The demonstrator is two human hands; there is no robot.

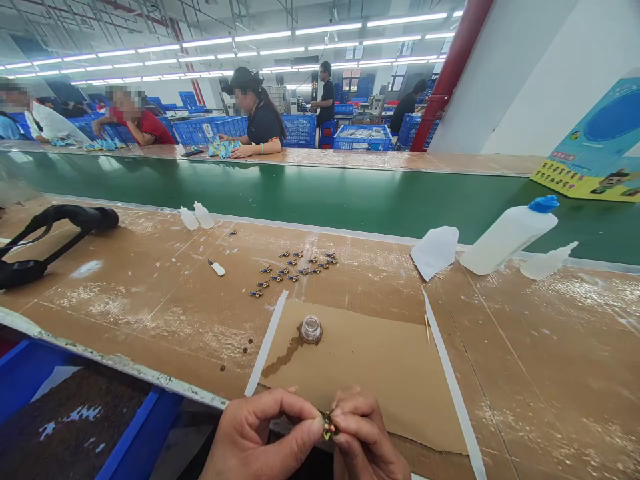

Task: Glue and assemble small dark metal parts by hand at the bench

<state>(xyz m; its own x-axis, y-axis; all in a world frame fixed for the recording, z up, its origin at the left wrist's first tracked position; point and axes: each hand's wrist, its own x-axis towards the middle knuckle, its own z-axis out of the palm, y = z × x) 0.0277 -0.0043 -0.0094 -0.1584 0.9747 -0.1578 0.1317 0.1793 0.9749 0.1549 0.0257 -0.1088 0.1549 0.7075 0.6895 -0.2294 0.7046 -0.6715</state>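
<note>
My left hand (273,433) and my right hand (365,433) meet over the near edge of the table. Between their fingertips sits a tiny figurine (328,427), dark with yellow-green and red spots; both hands pinch it, and its shape is mostly covered. Beyond them, a cardboard sheet (370,367) is taped down along its two sides. On it stands a small clear cup (311,329), with a dark wet stain (285,357) beside it. Farther back lie several small blue and gold figures (293,270) in loose rows.
A small white-handled knife (217,268) lies left of the figures. Squeeze bottles (200,215) stand at the back; a large white bottle (507,237) leans at right near a white paper (435,252). A blue bin (130,433) is below left. Across the green belt (300,193) people sit working.
</note>
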